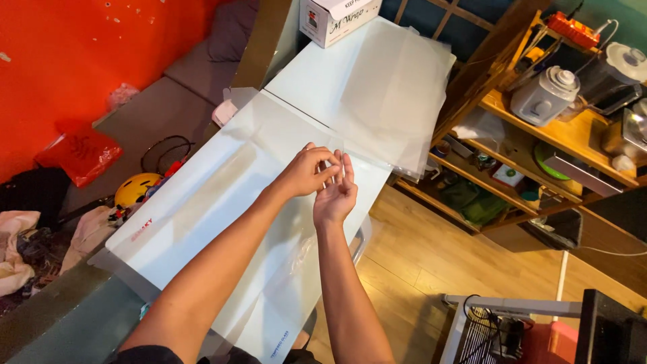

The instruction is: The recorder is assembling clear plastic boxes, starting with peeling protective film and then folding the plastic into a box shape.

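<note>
White tabletop (202, 202) under both hands, long and glossy, running away toward a red wall. Left hand (306, 172) and right hand (337, 192) raised together just above it, fingertips pinching the edge of a thin clear plastic sheet (290, 269); hard to make out, seemingly hanging down along the right forearm. Beyond the hands, a stack of clear plastic sheets (397, 94) overhanging the far right edge, and further still a white cardboard box (333, 20). Right of the hands, a wooden shelf (539, 128) crowded with a white blender (544, 94) and other kitchen gear. Left of the hands, down on the floor, a yellow helmet (135, 189) and a red bag (81, 155). Nothing between hands and stack.
</note>
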